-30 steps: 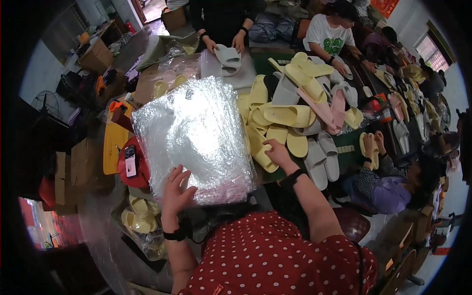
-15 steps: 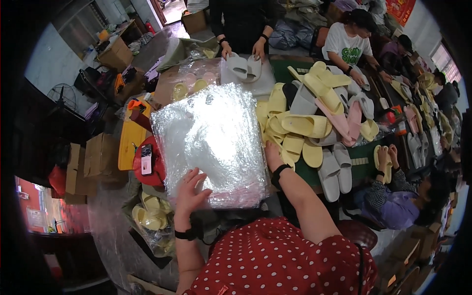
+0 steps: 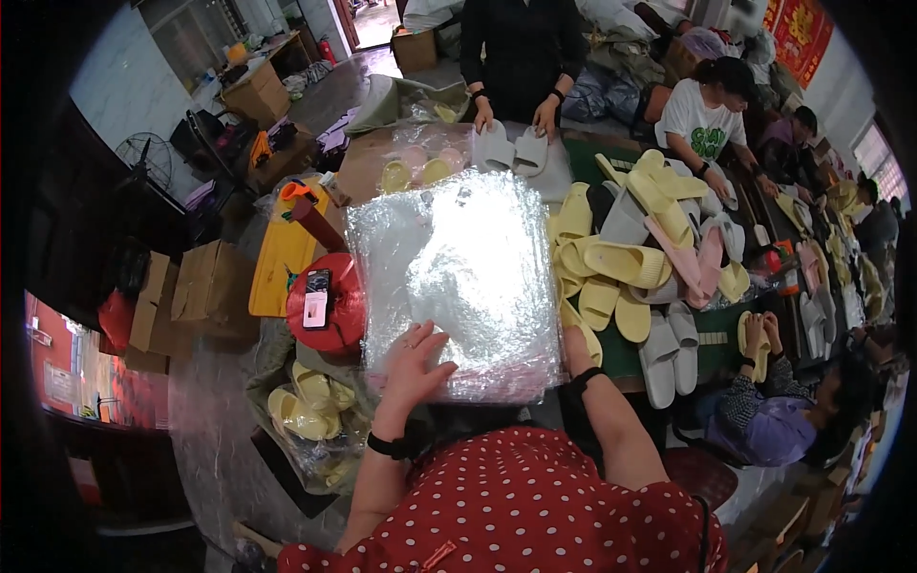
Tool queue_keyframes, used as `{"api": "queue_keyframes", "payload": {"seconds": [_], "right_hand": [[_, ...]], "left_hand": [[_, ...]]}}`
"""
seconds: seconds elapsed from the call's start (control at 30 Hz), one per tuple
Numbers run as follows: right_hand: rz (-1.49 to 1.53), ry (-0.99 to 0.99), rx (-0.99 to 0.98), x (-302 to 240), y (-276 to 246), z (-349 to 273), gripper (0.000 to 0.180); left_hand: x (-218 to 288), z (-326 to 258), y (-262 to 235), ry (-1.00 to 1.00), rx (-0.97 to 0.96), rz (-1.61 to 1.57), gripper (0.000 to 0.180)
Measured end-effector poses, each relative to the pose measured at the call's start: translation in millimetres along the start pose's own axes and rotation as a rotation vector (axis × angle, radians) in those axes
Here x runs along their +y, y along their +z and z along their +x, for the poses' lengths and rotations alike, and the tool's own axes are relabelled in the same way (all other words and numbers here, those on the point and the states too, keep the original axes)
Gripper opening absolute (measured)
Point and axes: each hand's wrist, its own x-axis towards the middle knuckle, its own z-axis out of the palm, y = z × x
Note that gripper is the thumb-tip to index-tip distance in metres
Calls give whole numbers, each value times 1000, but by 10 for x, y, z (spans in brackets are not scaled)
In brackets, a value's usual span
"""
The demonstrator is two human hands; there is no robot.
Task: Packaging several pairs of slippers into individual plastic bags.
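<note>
Presently, the head view shows both of my hands at a stack of clear plastic bags (image 3: 458, 277), which lies flat in front of my body. My left hand (image 3: 413, 365) is at the near-left part of the stack, palm down, with thumb and fingers spread apart and nothing pinched between them. Whether it presses on the film or sits just above cannot be told.

My right hand (image 3: 579, 353) is at the stack's right edge, close beside a yellow slipper (image 3: 578, 317) at the near end of the slipper heap (image 3: 626, 263). Its fingertips are hidden; I cannot tell whether they are clamped on anything.

Handling notes, by judgement: the film appears light, limp and slippery, and its layers are likely to cling together. Take hold at a near corner or along the near edge, using thumb and finger pads. The slipper looks light, soft and flexible, with little risk of breakage; hold it across the strap or by the sides of the sole.
</note>
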Motion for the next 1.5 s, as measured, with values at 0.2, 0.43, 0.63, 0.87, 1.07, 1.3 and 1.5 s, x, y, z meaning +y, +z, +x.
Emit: {"api": "queue_keyframes", "payload": {"seconds": [0.2, 0.43, 0.63, 0.87, 1.07, 1.3, 1.5], "right_hand": [[452, 214, 116, 59, -940, -702, 37], [1778, 288, 357, -177, -2429, -1479, 38], [1985, 87, 395, -1100, -2689, -1426, 42], [2046, 1, 349, -2386, -2586, -1032, 37], [2039, -29, 204, -2935, -2468, -1049, 44], [1421, -117, 215, -2692, -2550, -821, 29], [1399, -123, 315, -2656, -2326, -589, 25]], "left_hand": [[-43, -6, 33, 50, 11, 47, 54], [-112, 19, 102, 157, 19, 195, 56], [-129, 42, 131, 164, -24, 204, 59], [-65, -10, -44, 221, -10, -22, 86], [277, -260, -568, 208, -287, -718, 80], [-71, -270, -600, 89, 172, -1217, 65], [-301, 304, -766, -30, -106, -1068, 59]]}}
